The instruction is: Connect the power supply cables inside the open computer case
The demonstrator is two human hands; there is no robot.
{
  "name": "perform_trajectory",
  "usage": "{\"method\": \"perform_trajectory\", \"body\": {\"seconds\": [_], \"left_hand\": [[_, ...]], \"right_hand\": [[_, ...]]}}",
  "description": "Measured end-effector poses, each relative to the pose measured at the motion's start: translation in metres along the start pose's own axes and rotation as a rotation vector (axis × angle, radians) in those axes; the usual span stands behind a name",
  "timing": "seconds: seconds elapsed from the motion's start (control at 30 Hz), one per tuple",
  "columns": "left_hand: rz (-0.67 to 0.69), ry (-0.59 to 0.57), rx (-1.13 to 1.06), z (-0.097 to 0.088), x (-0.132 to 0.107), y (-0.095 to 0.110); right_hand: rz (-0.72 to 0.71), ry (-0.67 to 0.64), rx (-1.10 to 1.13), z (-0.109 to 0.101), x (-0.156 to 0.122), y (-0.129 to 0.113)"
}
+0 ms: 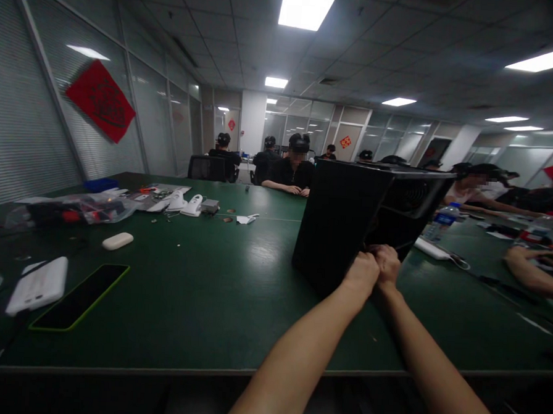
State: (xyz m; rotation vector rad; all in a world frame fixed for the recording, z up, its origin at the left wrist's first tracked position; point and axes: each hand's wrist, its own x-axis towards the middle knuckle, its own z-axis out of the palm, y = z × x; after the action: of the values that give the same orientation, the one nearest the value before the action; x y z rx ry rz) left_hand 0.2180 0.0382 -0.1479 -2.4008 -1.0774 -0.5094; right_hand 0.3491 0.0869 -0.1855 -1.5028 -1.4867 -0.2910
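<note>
A black computer case stands upright on the green table, right of the middle. Its open, dark side faces me, with a round fan grille near the top. Both my hands are close together at the case's near lower edge. My left hand is closed, knuckles towards me, and its fingertips are hidden. Right against it, my right hand is closed too, with curled fingers at the opening. Whatever lies between the fingers is too dark and small to make out.
On the left lie a phone with a green edge, a white power bank, a white oval case and bagged parts. A water bottle stands behind the case. A co-worker's arm rests at the right.
</note>
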Motion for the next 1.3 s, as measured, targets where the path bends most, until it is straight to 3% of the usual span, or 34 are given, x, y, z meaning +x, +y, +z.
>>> {"method": "perform_trajectory", "body": {"seconds": [0.2,0.37,0.53,0.7,0.93,1.17,1.3], "left_hand": [[0.0,0.006,-0.044,-0.009,-0.03,-0.035],[0.007,0.013,-0.074,-0.015,-0.061,-0.07],[0.054,0.016,-0.092,-0.028,-0.101,-0.111],[0.058,0.002,-0.094,-0.049,-0.139,-0.148],[0.06,-0.046,-0.084,-0.074,-0.177,-0.193],[0.04,-0.081,-0.062,-0.087,-0.211,-0.246],[-0.038,-0.119,-0.038,-0.098,-0.236,-0.275]], "right_hand": [[-0.05,0.071,-0.065,0.02,-0.016,-0.02],[-0.203,0.114,-0.17,0.025,-0.036,-0.048],[-0.362,0.095,-0.152,0.027,-0.06,-0.086],[-0.529,0.177,-0.119,0.033,-0.083,-0.129],[-0.599,0.201,-0.059,0.049,-0.103,-0.184],[-0.66,0.136,0.058,0.078,-0.111,-0.239],[-0.651,0.052,0.104,0.1,-0.118,-0.273]]}}
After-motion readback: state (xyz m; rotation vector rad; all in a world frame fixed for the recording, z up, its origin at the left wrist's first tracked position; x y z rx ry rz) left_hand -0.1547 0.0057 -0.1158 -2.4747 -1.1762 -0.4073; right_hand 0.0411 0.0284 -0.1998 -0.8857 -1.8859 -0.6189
